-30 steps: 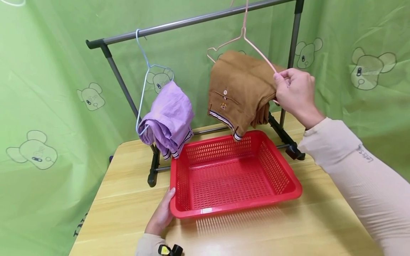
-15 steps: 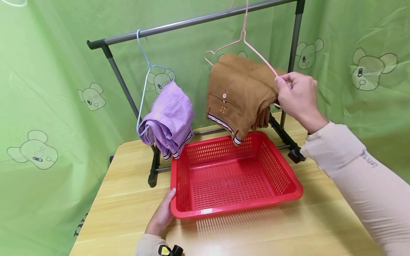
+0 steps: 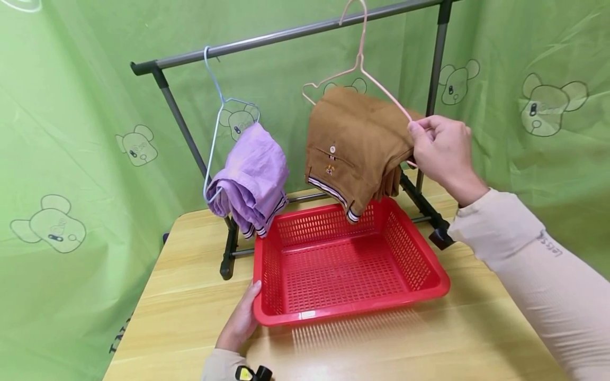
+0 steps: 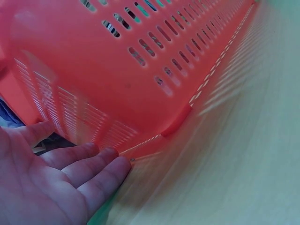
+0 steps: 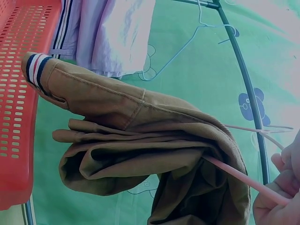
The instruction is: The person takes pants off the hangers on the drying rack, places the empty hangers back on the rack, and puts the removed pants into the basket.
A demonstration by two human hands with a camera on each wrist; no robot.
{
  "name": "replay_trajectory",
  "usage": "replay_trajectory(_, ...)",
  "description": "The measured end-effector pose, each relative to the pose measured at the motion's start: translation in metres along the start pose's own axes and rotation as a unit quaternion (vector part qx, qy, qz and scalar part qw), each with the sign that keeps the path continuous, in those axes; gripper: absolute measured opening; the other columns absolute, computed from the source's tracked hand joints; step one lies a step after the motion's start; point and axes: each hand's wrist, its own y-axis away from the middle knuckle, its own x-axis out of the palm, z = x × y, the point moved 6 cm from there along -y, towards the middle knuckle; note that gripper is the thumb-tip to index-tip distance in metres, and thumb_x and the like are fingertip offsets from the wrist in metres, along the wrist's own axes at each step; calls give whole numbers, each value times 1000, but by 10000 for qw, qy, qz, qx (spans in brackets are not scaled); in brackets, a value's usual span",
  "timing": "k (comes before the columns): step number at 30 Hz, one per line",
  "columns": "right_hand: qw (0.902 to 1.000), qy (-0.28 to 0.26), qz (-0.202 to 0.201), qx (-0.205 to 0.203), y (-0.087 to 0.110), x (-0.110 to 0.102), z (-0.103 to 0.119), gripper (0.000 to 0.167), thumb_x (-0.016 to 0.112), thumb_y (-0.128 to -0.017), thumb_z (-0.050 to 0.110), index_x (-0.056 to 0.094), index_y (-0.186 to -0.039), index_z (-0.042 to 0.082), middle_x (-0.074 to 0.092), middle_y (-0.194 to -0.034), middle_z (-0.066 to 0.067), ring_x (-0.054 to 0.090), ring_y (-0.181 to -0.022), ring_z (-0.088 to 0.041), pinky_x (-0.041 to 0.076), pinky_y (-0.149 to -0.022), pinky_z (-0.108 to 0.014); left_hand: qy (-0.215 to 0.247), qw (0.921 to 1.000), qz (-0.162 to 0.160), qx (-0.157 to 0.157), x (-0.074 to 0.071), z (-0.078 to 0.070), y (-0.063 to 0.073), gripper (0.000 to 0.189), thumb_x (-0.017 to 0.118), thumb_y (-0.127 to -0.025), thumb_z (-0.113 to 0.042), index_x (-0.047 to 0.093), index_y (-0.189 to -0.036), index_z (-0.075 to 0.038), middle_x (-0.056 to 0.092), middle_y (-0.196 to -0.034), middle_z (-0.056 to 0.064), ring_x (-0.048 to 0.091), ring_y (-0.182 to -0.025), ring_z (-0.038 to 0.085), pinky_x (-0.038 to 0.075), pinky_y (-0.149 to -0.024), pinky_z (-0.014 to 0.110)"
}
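Note:
My right hand [image 3: 445, 151] pinches one shoulder of a pink hanger [image 5: 243, 179] between thumb and fingers. Folded over its lower bar hang brown pants [image 3: 357, 132] with a button, a small embroidered emblem and a striped edge. That edge overlaps the back of a red plastic basket [image 3: 352, 306] in the head view. The hanger's hook overlaps the rail [image 3: 286, 35] of the rack. At the basket's left front corner is my left hand [image 3: 240, 320], thumb by the rim. In the left wrist view its fingers [image 4: 101, 178] are nearly straight along the basket's slotted wall [image 4: 103, 117].
Purple pants [image 3: 254, 166] hang folded on a blue hanger [image 3: 213, 137] at the rail's left, low over the basket's back left corner. The rack's feet [image 3: 227, 262] stand on the wooden table [image 3: 190, 296]. A green curtain [image 3: 71, 132] hangs behind.
My right hand has lowered the pink hanger and brown pants a little; the hook's tip now shows against the rail. My left hand and the basket have stayed put.

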Motion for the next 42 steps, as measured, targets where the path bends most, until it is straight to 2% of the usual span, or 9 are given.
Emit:
replay_trajectory(12,9999,20,-62,-102,8,0,-1,26,59,-96,22,72,-97,-1,57,-57,13,46,-44,-3,35,-47,-23,51,10000,-12,3,0,1,0,65,31,-104,-44,13,-152,-4,41,-132,26,53,-111,21,45,-93,28)
replay_trajectory(20,9999,-78,-11,-145,12,3,-4,26,60,-96,20,72,-96,-3,55,-55,9,44,-42,-5,33,-42,-22,46,10000,46,1,0,1,-1,66,31,-104,-46,12,-153,-6,37,-135,30,53,-113,23,45,-94,29)
replay_trajectory(30,9997,-193,152,57,14,6,-7,26,59,-97,20,70,-99,-4,59,-60,2,45,-43,-5,34,-38,-22,22,9999,102,-1,0,1,0,64,30,-104,-46,11,-154,-9,34,-139,30,49,-117,28,43,-96,30)
replay_trajectory(36,9996,-206,165,99,15,7,-9,27,60,-96,21,70,-99,-3,55,-56,8,44,-42,-6,32,-38,-22,-36,10000,74,-1,0,1,0,65,30,-104,-47,12,-153,-9,35,-138,30,50,-116,27,44,-95,30)
replay_trajectory(38,9996,-195,152,106,15,7,-10,27,61,-95,23,71,-99,-3,55,-56,8,44,-43,-5,33,-39,-22,-47,9999,92,20,0,0,1,65,30,-104,-47,12,-153,-8,35,-138,30,51,-116,27,44,-96,30)
replay_trajectory(42,9990,-314,170,259,16,7,-12,30,67,-92,26,70,-99,-3,58,-61,5,50,-44,-3,43,-41,-19,-38,9999,112,55,1,0,1,66,30,-104,-46,11,-153,-6,34,-137,31,51,-116,25,43,-96,30)
